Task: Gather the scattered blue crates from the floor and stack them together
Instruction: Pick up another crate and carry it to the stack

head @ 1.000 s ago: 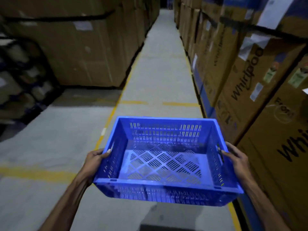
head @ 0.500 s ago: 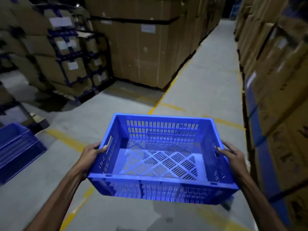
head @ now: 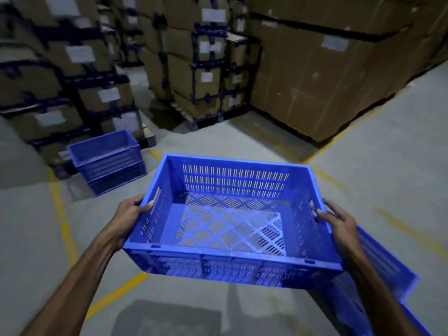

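A blue crate [head: 230,219] is held level above the floor [head: 363,190], open side up, long axis running left to right. The left hand [head: 129,212] and right hand [head: 339,224] close around its short-end handles. A stack of blue crates [head: 109,161] stands far left.

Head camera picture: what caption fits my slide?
Both hands, left and right, carry an empty blue slotted plastic crate toward stacked blue crates.

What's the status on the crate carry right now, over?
Left hand and right hand grip the held blue crate, empty, off the floor. Crate stack ahead left by the cartons. Another blue crate low right, under the right forearm.
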Available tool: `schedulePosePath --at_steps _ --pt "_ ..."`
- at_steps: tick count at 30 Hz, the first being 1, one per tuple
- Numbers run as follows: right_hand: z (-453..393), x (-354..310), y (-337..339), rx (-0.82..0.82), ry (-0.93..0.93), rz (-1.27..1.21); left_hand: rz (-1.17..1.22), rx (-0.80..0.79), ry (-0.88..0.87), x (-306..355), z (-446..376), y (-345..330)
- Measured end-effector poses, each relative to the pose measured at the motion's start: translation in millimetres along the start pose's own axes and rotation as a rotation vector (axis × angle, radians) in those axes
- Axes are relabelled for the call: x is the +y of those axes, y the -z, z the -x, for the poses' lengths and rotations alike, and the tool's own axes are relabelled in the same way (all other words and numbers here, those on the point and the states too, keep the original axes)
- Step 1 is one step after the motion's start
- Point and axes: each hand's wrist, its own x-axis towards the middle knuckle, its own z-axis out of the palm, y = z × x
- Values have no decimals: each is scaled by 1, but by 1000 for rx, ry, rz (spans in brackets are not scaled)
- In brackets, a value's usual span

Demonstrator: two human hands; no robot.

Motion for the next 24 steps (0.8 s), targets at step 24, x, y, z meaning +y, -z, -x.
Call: schedulePosePath --at_steps 24 --pt "-185 0 -402 -591 -62 75 170 615 40 8 -56 216"
